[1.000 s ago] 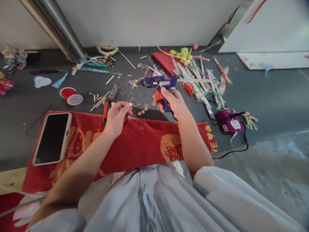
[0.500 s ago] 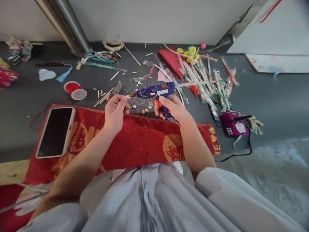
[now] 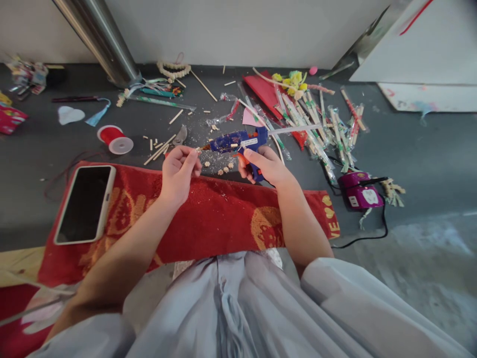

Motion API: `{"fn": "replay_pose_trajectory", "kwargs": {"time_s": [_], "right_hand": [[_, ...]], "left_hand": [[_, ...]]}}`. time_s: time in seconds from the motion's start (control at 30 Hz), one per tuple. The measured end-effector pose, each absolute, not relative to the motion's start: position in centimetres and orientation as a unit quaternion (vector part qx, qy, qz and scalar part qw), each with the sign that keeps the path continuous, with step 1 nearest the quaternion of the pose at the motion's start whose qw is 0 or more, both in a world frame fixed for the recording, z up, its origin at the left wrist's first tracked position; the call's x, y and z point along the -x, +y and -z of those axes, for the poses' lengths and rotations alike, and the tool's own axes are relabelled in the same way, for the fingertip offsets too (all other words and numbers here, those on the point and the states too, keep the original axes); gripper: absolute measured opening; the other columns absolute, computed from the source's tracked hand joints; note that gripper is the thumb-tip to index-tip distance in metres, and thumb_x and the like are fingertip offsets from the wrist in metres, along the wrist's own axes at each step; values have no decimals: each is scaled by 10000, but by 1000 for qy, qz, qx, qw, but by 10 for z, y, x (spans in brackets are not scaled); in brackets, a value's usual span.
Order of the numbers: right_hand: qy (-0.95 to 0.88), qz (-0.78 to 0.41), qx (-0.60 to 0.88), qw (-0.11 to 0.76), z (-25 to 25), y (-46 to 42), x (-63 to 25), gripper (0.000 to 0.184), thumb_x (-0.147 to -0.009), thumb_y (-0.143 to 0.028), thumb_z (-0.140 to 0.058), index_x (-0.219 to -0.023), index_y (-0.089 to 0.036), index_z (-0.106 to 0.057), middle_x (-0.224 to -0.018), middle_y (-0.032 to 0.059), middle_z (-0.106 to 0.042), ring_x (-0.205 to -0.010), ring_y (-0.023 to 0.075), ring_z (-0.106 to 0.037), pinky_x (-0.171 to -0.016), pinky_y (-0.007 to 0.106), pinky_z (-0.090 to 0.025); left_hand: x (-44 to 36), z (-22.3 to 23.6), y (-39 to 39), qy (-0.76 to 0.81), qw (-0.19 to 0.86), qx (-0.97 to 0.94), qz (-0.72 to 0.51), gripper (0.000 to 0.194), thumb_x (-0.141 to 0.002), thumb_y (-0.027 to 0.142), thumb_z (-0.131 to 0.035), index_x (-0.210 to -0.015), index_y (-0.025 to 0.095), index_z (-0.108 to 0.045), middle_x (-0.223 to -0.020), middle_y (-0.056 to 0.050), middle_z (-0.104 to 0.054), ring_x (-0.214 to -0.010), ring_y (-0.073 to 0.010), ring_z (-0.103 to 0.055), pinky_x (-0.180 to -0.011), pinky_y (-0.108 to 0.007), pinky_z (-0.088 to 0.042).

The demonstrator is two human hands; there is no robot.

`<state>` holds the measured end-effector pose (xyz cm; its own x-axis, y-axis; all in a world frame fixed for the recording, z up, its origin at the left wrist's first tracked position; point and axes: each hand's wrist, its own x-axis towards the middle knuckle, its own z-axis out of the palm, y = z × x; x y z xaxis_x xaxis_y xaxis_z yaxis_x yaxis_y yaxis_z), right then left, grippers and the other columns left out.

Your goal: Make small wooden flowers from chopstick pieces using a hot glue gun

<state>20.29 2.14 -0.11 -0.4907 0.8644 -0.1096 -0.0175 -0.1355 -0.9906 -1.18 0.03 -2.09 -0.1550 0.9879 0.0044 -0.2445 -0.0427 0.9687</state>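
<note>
My right hand (image 3: 269,165) is wrapped round the grip of a blue hot glue gun (image 3: 233,141), its nozzle pointing left. A clear glue stick (image 3: 294,130) juts out of the gun's back end. Between thumb and forefinger, my left hand (image 3: 179,171) pinches a tiny pale wooden piece (image 3: 198,149) right at the nozzle tip; its exact shape is too small to tell. Below the gun, several small flower-shaped wooden pieces (image 3: 225,170) lie on the grey table. Cut pale sticks (image 3: 159,151) and a pair of cutters (image 3: 180,135) are left of the gun, partly behind my left hand.
A phone (image 3: 86,204) rests on the red towel (image 3: 219,219) at the table's front edge. A red ribbon spool (image 3: 115,139) stands at left. Wrapped sticks (image 3: 311,129) are heaped at right, near a purple box (image 3: 360,190) with a black cable. A metal post (image 3: 106,44) rises behind.
Both hands and the glue gun stay almost in place. The pale piece in my left fingers shows less than before, close against the nozzle.
</note>
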Motion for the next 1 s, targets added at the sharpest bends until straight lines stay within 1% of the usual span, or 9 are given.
{"fn": "replay_pose_trajectory", "kwargs": {"time_s": [0.27,0.47,0.8,1.0], "right_hand": [[-564,-654,378,334,0,21,-203,556,-738,-714,-669,-639,-183,-541,-517,-13,-605,-399,53,-517,-361,169,-412],[-568,-649,376,338,2,22,-204,533,-770,-687,-657,-646,-181,-549,-529,-12,-607,-406,52,-519,-366,169,-419],[-562,-647,388,339,2,22,-205,536,-748,-702,-664,-662,-185,-551,-533,-18,-602,-404,48,-512,-366,169,-417],[-567,-648,375,342,5,24,-207,514,-793,-681,-632,-738,-170,-608,-545,-18,-606,-407,54,-513,-367,180,-402]], "left_hand": [[11,19,0,478,512,-397,-593,303,-773,388,-776,-729,214,-531,-540,54,-539,-447,-58,-465,-433,-177,-386],[11,18,0,444,524,-400,-607,267,-774,343,-767,-735,208,-540,-544,50,-544,-447,-58,-463,-430,-179,-376],[12,21,1,439,515,-421,-604,302,-803,405,-751,-758,223,-515,-558,55,-508,-456,-68,-459,-429,-193,-376],[11,17,0,453,518,-410,-599,268,-814,364,-729,-746,222,-512,-555,53,-517,-449,-65,-445,-430,-195,-359]]}}
